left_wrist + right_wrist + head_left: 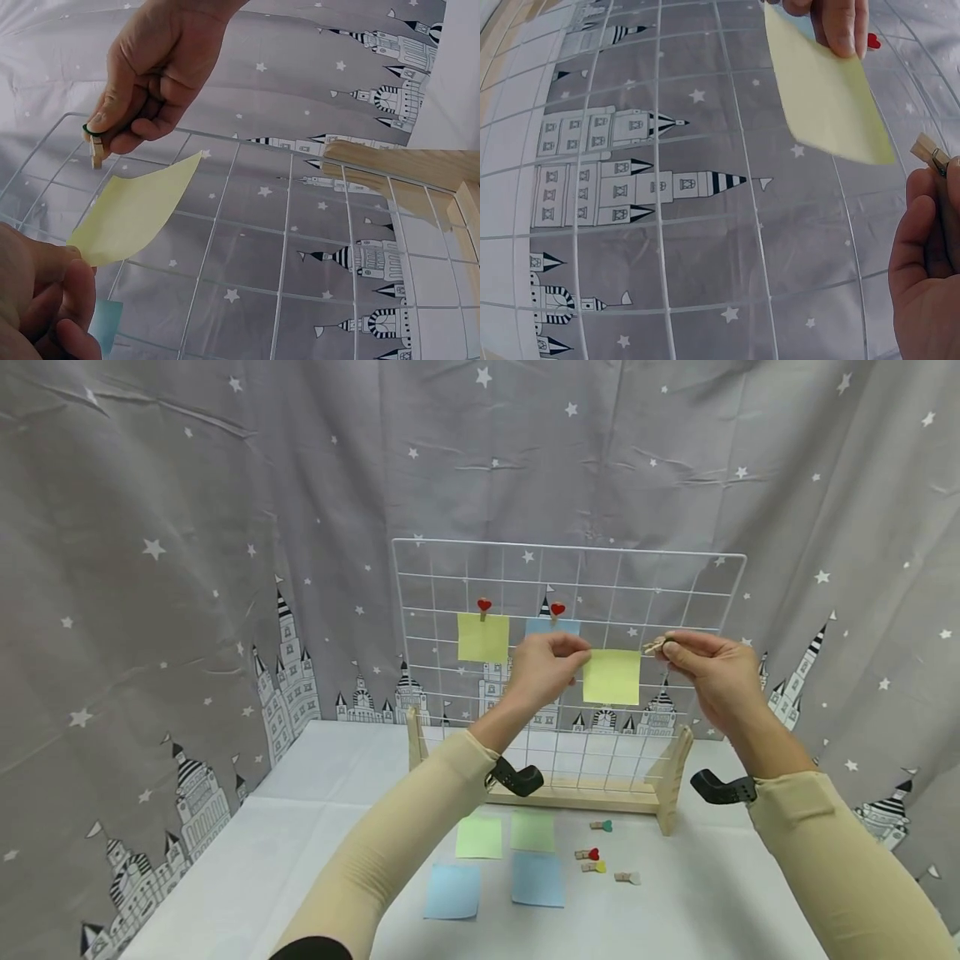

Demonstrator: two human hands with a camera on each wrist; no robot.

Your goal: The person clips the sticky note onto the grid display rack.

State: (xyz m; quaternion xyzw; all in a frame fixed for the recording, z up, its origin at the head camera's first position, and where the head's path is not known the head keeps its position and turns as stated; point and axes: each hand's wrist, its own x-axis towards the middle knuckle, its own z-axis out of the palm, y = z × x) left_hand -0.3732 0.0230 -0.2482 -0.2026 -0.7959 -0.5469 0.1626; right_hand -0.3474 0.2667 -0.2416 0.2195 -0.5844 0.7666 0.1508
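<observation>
My left hand pinches a yellow sticky note by its upper left corner, in front of the white wire grid. To the right of the note, my right hand grips a small wooden clothespin between thumb and fingers; a bit of green shows on it in the left wrist view. The clothespin is apart from the note. On the grid, one yellow note and a blue note hang from clothespins with red hearts, the blue one partly hidden behind my left hand.
The grid stands in a wooden base on a white table. In front lie two pale green notes, two blue notes and several heart clothespins: green, red, yellow, whitish. A grey curtain hangs behind.
</observation>
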